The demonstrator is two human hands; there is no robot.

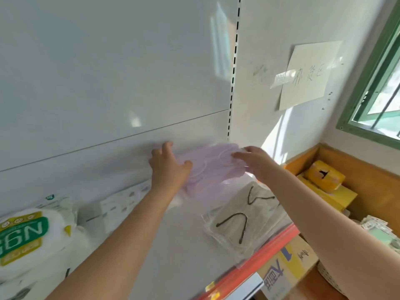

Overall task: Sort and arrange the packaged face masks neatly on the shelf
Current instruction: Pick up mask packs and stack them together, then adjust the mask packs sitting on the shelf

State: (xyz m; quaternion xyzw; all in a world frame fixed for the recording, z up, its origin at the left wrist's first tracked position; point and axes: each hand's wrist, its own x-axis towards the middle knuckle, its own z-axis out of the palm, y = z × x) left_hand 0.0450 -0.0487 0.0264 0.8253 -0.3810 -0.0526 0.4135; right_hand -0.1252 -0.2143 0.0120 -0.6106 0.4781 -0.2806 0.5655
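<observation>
Lavender mask pack [213, 167]: clear bag of pale purple masks, at the back right of the shelf [173, 245], leaning against the white back panel [108, 83]; motion blur softens its edges.
Left hand [167, 164]: on the pack's left edge, thumb out across the front of the bag, fingers behind or along the back panel; whether they curl round the bag cannot be told.
Right hand [253, 161]: on the pack's right edge, fingers extended and fairly straight over the top of the plastic, touching it.
Hands, relation: apart, one at each side of the same pack.
Clear mask packs [240, 221]: flat stack with dark ear loops showing through, lying on the shelf just in front of and below the lavender pack, near the right front edge.
N95 pack [23, 237]: white bag with green and yellow label, far left of shelf, well apart from the hands.
White printed pack [123, 202]: lies flat toward the back, between the N95 pack and the left forearm.
Shelf front: red price rail [270, 245] along the edge.
Upright [234, 68]: slotted post at the panel's right side.
Wall: paper sign [311, 74] with handwriting, taped; green-framed window [372, 83] at right.
Below right: yellow box [324, 175] on wooden ledge; cardboard carton [287, 269] under the shelf.
</observation>
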